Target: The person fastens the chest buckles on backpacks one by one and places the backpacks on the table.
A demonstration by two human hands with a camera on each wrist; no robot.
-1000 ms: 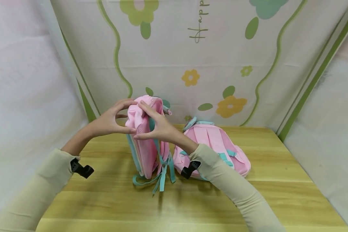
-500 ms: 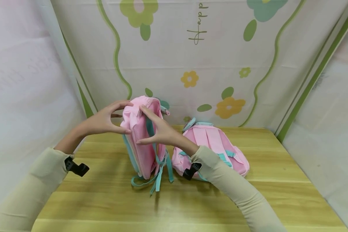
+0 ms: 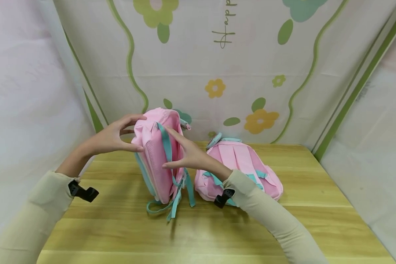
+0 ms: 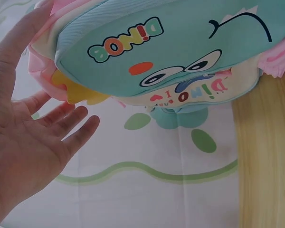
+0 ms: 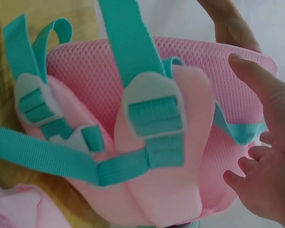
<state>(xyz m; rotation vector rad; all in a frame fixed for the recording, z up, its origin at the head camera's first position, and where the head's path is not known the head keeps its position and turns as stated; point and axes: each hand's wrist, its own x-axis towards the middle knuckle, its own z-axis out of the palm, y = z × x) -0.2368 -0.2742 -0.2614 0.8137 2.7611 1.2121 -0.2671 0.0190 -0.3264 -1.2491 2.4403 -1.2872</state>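
Your left hand (image 3: 110, 137) is spread wide by the top of the pink bag (image 3: 156, 156) standing up on the bench (image 3: 125, 231), and your right hand (image 3: 194, 153), spread wide too, is by its blue-green straps (image 3: 166, 141), near another bag (image 3: 242, 158) lying down.

Dino backpack (image 4: 180, 54) cut off at left wrist view's top, lying backpack (image 3: 242, 157) partly hidden by right forearm (image 3: 264, 205)

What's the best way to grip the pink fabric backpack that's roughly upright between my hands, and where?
Probably its raised end, left hand coming from the left, right hand opposite: the pink fabric backpack is tall and slim, so that end fits between them, while the loose teal webbing straps hang low.
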